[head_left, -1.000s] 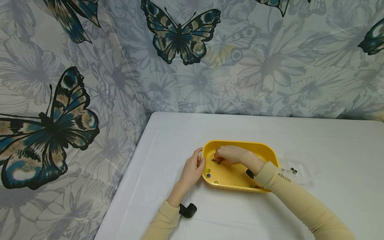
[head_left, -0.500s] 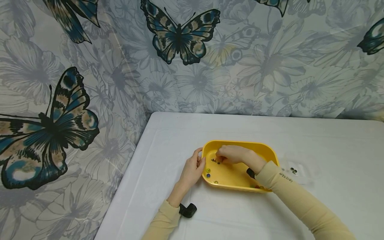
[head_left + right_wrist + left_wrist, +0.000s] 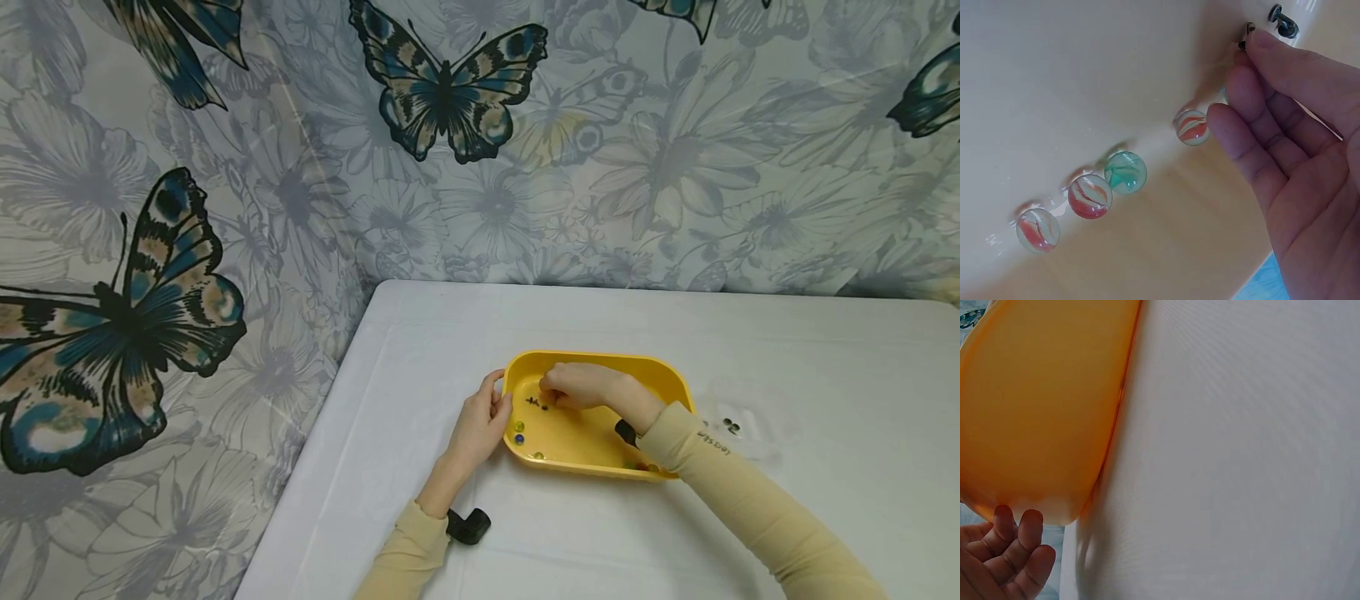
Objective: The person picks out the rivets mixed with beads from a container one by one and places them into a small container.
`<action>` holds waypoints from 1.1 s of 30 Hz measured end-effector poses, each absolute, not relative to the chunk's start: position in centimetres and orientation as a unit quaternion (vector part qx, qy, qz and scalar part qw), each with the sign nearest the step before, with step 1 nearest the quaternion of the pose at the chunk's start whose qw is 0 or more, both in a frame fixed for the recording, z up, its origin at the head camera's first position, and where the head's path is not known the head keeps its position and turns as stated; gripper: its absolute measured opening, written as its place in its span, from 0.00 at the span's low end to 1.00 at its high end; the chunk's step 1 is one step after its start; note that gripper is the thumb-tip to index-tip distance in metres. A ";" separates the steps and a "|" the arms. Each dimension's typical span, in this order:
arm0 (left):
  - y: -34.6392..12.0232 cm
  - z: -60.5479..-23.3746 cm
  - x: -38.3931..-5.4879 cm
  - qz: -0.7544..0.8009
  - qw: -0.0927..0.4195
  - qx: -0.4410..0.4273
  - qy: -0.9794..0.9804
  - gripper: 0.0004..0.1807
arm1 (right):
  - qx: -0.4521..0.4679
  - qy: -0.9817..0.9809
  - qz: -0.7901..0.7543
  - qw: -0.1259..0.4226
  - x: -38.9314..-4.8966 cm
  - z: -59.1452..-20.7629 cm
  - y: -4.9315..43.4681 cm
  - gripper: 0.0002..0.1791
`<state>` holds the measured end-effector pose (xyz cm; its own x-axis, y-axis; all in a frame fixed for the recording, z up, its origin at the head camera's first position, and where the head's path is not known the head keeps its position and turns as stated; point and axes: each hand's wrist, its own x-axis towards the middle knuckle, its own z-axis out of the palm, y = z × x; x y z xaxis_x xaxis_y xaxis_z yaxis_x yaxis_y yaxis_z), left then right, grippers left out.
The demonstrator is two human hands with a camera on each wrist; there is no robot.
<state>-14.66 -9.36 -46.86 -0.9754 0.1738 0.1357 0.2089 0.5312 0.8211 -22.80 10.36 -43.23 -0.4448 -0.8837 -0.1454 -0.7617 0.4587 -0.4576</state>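
My left hand (image 3: 480,425) holds the left end of a yellow tray (image 3: 585,472), with its bent fingers (image 3: 1030,528) against the outer wall in the left wrist view. Inside the tray, my right hand (image 3: 581,386) pinches a small dark metal piece (image 3: 1247,36) between thumb and fingertips, mostly hidden by them. Another small dark metal piece (image 3: 1284,22), with a rounded head and a short stem, lies just beyond the thumb. In the head view several dark pieces (image 3: 532,402) lie left of the right hand's fingers.
Glass marbles (image 3: 1090,196) with red and green swirls line the tray's side. A yellow marble (image 3: 519,427) and a blue marble (image 3: 519,439) sit at its left end. Right of the tray, dark pieces (image 3: 731,426) lie on clear plastic (image 3: 757,446) on the white table (image 3: 442,333).
My right hand has shifted slightly to the right since a second ago, showing more of the dark pieces, then stayed nearly still. The left hand keeps its place on the tray.
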 end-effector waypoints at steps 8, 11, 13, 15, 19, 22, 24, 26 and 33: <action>-9.3 -46.9 -14.7 -0.471 0.022 -0.111 -0.875 0.21 | -0.489 0.842 -0.149 0.172 -22.7 -43.1 10.4 0.10; -9.3 -47.0 -14.7 -0.472 0.020 -0.111 -0.874 0.21 | -0.483 0.846 -0.146 0.171 -22.6 -43.1 10.5 0.10; -9.3 -47.0 -14.7 -0.473 0.020 -0.111 -0.874 0.21 | -0.477 0.850 -0.143 0.173 -22.6 -43.1 10.5 0.10; -9.3 -47.0 -14.7 -0.473 0.019 -0.110 -0.874 0.21 | -0.472 0.852 -0.142 0.174 -22.5 -43.0 10.5 0.09; -9.3 -47.0 -14.7 -0.474 0.018 -0.110 -0.874 0.21 | -0.470 0.854 -0.142 0.175 -22.4 -42.9 10.5 0.08; -9.3 -47.0 -14.7 -0.473 0.019 -0.111 -0.874 0.21 | -0.474 0.853 -0.141 0.169 -22.4 -42.8 10.5 0.07; -9.3 -47.0 -14.7 -0.472 0.022 -0.111 -0.874 0.21 | -0.477 0.851 -0.140 0.166 -22.4 -42.6 10.5 0.07; -9.3 -47.0 -14.7 -0.472 0.025 -0.112 -0.874 0.21 | -0.480 0.851 -0.140 0.164 -22.4 -42.4 10.5 0.07; -9.3 -46.9 -14.7 -0.473 0.024 -0.111 -0.873 0.21 | -0.482 0.850 -0.141 0.156 -22.3 -41.9 10.8 0.06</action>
